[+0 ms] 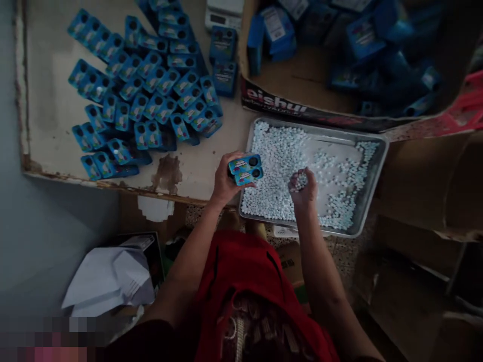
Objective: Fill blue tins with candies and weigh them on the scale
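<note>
Two boxes [246, 170] are gripped by the left hand [224, 181]; pellets [301, 181] cupped in the right hand [307, 192] could be spilled by loosening it.

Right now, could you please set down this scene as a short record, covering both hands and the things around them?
Left hand: holding two blue boxes side by side, each showing a dark round opening
Right hand: curled around a small handful of pellets, over the tray
Metal tray: holds loose pale pellets, thicker on the left
Table: bears a large group of blue boxes
Carton: beyond the tray, with more blue boxes inside
</note>
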A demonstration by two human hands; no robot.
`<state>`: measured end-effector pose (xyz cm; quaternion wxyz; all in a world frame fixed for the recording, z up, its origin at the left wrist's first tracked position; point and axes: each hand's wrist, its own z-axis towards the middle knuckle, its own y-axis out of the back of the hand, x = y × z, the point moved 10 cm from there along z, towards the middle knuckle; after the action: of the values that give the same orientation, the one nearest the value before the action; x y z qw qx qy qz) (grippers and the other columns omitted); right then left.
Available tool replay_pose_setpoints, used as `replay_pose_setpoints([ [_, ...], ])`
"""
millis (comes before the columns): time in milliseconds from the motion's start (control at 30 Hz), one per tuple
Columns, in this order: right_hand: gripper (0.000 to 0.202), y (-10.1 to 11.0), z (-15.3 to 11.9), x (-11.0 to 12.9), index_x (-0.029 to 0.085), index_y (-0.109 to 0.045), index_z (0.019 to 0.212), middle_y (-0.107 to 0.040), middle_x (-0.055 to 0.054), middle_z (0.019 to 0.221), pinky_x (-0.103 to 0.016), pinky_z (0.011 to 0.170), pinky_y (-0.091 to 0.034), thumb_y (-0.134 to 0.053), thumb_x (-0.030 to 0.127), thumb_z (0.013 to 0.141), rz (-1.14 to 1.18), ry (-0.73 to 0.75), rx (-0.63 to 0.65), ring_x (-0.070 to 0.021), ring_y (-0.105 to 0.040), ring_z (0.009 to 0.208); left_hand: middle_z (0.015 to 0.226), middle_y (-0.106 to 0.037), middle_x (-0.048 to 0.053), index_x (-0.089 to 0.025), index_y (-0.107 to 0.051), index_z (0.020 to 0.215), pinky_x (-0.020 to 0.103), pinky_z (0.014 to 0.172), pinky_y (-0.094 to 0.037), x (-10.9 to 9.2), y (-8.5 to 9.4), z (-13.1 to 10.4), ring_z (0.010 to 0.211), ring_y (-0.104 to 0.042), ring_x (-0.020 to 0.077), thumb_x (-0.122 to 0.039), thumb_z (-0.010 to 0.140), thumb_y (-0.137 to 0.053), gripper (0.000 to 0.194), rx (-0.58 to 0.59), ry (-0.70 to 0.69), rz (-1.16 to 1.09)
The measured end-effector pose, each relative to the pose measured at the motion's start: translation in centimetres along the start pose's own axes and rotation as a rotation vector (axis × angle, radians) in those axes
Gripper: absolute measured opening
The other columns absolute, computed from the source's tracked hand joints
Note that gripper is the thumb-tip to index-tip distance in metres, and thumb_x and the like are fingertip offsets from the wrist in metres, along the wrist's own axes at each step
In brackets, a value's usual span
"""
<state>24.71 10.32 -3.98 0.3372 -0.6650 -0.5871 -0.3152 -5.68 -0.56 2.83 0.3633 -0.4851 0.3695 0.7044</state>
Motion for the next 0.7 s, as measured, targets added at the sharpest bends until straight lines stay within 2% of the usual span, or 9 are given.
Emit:
replay_pose_setpoints([
  [100, 0.041, -2.2, -2.5, 2.7, 0.027, -0.059, 0.09, -0.056, 0.002, 0.081, -0.029, 0.067, -0.047, -0.087, 0.056, 0.081, 0.462, -0.031, 0.115, -0.0154, -0.055, 0.072, 0.142, -0.072, 0.012, -0.032, -0.061, 0.147, 0.055, 0.122, -0.062, -1.1, -4.1, 0.3, 0.138, -0.074, 0.0358, -0.078, 0.074, -0.103, 0.096, 0.057, -0.04, 0.083],
  [167, 0.035, -3.6, -3.9, 5.3, 0.026, -0.062, 0.09, -0.054, 0.002, 0.081, -0.03, 0.069, -0.048, -0.086, 0.051, 0.084, 0.623, 0.039, 0.182, -0.0153, -0.055, 0.074, 0.141, -0.072, 0.012, -0.031, -0.061, 0.147, 0.053, 0.12, -0.062, -1.4, -6.2, 0.3, 0.136, -0.074, 0.0358, -0.077, 0.074, -0.104, 0.097, 0.098, -0.044, 0.128],
  [267, 0.03, -4.8, -5.3, 8.4, 0.027, -0.062, 0.087, -0.049, 0.002, 0.078, -0.033, 0.075, -0.051, -0.081, 0.05, 0.087, 0.59, 0.217, 0.192, -0.0165, -0.054, 0.074, 0.139, -0.073, 0.012, -0.029, -0.061, 0.145, 0.052, 0.118, -0.062, -1.3, -8.3, 0.1, 0.134, -0.074, 0.0358, -0.077, 0.071, -0.105, 0.099, 0.128, -0.007, 0.182],
  [333, 0.027, -5.1, -5.9, 9.2, 0.027, -0.061, 0.085, -0.046, 0.002, 0.076, -0.036, 0.081, -0.052, -0.075, 0.05, 0.088, 0.496, 0.314, 0.149, -0.0183, -0.055, 0.075, 0.136, -0.074, 0.012, -0.029, -0.062, 0.142, 0.05, 0.113, -0.062, -0.8, -9.3, -0.1, 0.13, -0.074, 0.0356, -0.076, 0.067, -0.108, 0.101, 0.134, 0.037, 0.207],
  [433, 0.024, -5.1, -6.2, 9.0, 0.028, -0.06, 0.081, -0.045, 0.001, 0.076, -0.037, 0.083, -0.052, -0.067, 0.049, 0.089, 0.413, 0.399, 0.068, -0.0195, -0.055, 0.077, 0.133, -0.074, 0.012, -0.028, -0.061, 0.14, 0.05, 0.109, -0.063, -0.1, -10.4, -0.3, 0.126, -0.074, 0.0363, -0.073, 0.06, -0.112, 0.105, 0.121, 0.089, 0.228],
  [500, 0.022, -4.9, -5.9, 8.2, 0.027, -0.058, 0.079, -0.044, 0.001, 0.075, -0.036, 0.08, -0.051, -0.065, 0.046, 0.089, 0.452, 0.397, 0.045, -0.0189, -0.054, 0.076, 0.133, -0.074, 0.012, -0.027, -0.061, 0.141, 0.05, 0.109, -0.062, 0.4, -10.8, -0.4, 0.126, -0.074, 0.0371, -0.071, 0.058, -0.114, 0.108, 0.104, 0.113, 0.242],
  [600, 0.018, -3.3, -3.8, 5.8, 0.028, -0.057, 0.081, -0.043, 0.002, 0.074, -0.035, 0.075, -0.052, -0.066, 0.042, 0.086, 0.626, 0.26, 0.003, -0.018, -0.051, 0.071, 0.135, -0.074, 0.013, -0.026, -0.061, 0.14, 0.051, 0.112, -0.061, 0.8, -11.1, -0.4, 0.128, -0.074, 0.0384, -0.069, 0.053, -0.116, 0.111, 0.092, 0.131, 0.231],
  [700, 0.018, -0.4, -1.3, 2.9, 0.028, -0.054, 0.085, -0.051, 0.0, 0.079, -0.035, 0.076, -0.057, -0.066, 0.041, 0.081, 0.693, 0.051, -0.103, -0.0185, -0.058, 0.076, 0.132, -0.075, 0.011, -0.027, -0.061, 0.138, 0.051, 0.111, -0.063, 1.5, -10.6, -0.3, 0.126, -0.076, 0.0373, -0.068, 0.048, -0.117, 0.114, 0.07, 0.179, 0.151],
])
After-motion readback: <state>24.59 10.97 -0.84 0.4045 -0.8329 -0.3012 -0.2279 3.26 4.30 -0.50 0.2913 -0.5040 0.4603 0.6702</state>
